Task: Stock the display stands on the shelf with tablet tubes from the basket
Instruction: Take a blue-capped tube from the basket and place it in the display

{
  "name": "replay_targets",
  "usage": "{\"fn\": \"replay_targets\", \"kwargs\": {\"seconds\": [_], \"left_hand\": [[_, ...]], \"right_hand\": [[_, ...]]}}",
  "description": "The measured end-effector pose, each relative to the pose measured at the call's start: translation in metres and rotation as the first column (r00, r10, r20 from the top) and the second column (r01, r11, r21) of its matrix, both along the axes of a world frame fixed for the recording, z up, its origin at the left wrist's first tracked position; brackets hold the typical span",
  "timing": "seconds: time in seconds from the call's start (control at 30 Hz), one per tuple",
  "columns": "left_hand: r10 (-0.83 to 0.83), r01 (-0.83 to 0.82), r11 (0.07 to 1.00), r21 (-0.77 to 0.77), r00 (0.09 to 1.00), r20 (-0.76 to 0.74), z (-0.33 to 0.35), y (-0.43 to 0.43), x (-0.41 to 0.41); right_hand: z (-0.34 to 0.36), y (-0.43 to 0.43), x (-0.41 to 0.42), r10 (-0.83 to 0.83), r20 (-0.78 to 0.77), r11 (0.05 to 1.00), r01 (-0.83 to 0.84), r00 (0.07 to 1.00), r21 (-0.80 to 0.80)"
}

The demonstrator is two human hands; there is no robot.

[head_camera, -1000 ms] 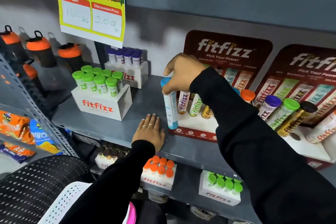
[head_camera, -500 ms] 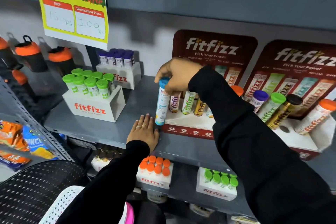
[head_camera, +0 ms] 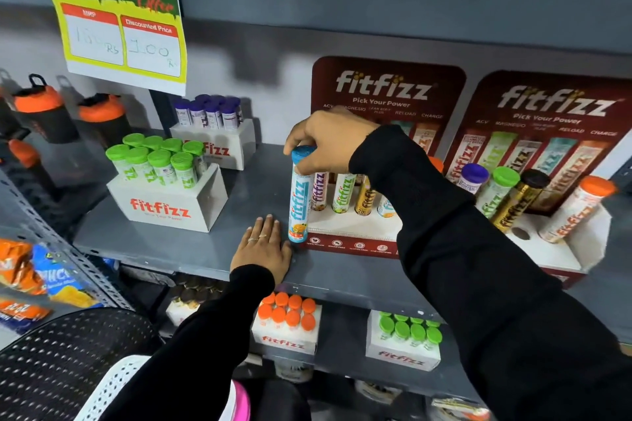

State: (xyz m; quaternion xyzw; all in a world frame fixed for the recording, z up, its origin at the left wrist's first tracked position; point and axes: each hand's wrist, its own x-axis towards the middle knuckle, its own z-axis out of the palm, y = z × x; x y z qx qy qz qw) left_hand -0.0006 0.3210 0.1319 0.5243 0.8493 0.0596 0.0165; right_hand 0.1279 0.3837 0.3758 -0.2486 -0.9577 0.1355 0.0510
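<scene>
Standing nearly upright at the left front corner of the red display stand [head_camera: 345, 244], the blue-capped tube [head_camera: 299, 196] is pinched at its cap by the right hand [head_camera: 330, 140], thumb on the near side and fingers curled over the top. Its foot sits at the stand's front edge, touching or just above it; which of the two I cannot tell. Holding it by the cap leaves the body free, probably so it can be steered down into a hole and turned label-forward like its neighbours.

Just behind it, a purple-lettered tube [head_camera: 318, 191], a green-lettered tube [head_camera: 343, 192] and a gold tube [head_camera: 364, 197] lean back in the stand's row, with a further one mostly hidden by the black sleeve [head_camera: 444, 236]. The left hand [head_camera: 263, 249] lies flat, fingers spread, on the grey shelf [head_camera: 191, 249] just beside the tube's foot, likely bracing the body during the reach.

To the right, a second stand [head_camera: 547, 258] holds purple-, green-, dark- and orange-capped tubes, and one open hole [head_camera: 520, 233] shows in its top, so stocking is judged unfinished. Left of the hands stand a white box of green-capped tubes [head_camera: 169, 205] and, behind it, a box of purple-capped tubes [head_camera: 219, 143]. A white basket [head_camera: 113, 386] peeks in at the bottom edge, its contents out of sight.
</scene>
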Motion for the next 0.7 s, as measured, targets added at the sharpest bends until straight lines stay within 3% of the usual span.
{"fn": "replay_targets", "kwargs": {"seconds": [0.13,0.27,0.4,0.47,0.57,0.7], "left_hand": [[-0.001,0.001,1.000,0.016,1.000,0.004,0.001,0.000,0.001],[0.054,-0.079,0.925,0.371,0.995,0.079,0.005,-0.010,0.009],[-0.153,0.145,0.795,0.589,0.988,-0.037,0.004,-0.018,0.047],[-0.331,0.319,0.747,0.583,0.939,-0.091,0.008,-0.009,0.074],[-0.536,0.568,0.699,0.434,0.818,-0.208,0.012,0.013,0.118],[-0.595,0.614,0.750,0.247,0.789,-0.155,0.014,0.034,0.177]], "right_hand": [[-0.003,0.004,0.005,-0.050,-0.036,0.999,0.050,0.998,0.018],[-0.002,0.009,0.019,-0.078,-0.066,0.996,0.081,0.995,0.037],[0.005,0.012,0.048,-0.093,-0.118,0.996,0.094,0.989,0.008],[0.007,0.014,0.066,-0.124,-0.172,0.992,0.123,0.977,-0.015],[0.010,0.021,0.099,-0.192,-0.227,0.981,0.192,0.955,-0.021],[0.014,0.033,0.155,-0.288,-0.316,0.955,0.296,0.904,-0.024]]}}
